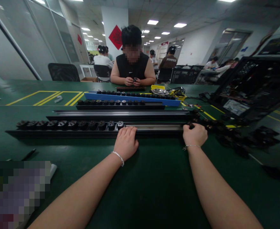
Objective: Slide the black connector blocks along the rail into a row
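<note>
A long black track rail (159, 127) lies crosswise in front of me, its right half showing a bare metallic channel. Several round black socket modules (72, 125) stand in a row along its left half. My left hand (126, 141) grips the rail by the last module of the row, fingers over the top and thumb on the near side. At the rail's right end, my right hand (196, 134) is closed, its fingertips pinching a small black module (191, 126) mostly hidden by the fingers. Whether that module sits in the channel, I cannot tell.
Behind lie another black rail (120, 114), a shorter rail with modules (120, 107) and a blue rail (135, 97). Loose black modules (240, 140) are heaped at right beside a large black bin (254, 86). Across the table, a person (133, 65) handles a small black part.
</note>
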A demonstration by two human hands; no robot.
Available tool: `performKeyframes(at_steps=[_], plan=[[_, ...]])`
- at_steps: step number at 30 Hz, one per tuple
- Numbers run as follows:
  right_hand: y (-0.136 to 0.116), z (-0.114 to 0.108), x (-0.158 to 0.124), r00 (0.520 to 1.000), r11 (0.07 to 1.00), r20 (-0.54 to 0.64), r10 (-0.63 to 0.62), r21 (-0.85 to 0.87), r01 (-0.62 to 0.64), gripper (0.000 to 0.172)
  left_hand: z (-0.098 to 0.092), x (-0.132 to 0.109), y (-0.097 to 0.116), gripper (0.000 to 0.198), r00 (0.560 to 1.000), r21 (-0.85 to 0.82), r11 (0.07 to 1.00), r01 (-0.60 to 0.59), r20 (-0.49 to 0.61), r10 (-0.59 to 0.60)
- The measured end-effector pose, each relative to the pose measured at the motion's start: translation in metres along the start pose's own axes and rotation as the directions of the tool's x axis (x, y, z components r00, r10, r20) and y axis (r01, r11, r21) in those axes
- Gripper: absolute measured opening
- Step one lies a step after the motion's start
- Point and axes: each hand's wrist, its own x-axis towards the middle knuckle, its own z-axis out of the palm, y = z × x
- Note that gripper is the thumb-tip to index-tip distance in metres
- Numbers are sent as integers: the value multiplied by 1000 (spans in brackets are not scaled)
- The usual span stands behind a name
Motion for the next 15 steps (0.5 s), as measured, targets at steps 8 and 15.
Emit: performKeyframes(at_steps=[8,15], plan=[[5,2,3,999,999,4,36,5,-36,37,0,0,1,44,1000,-8,1000,-3,-2,3],[5,-1,4,998,998,10,61,4,-61,37,-1,0,0,44,1000,-5,1000,2,7,-2]])
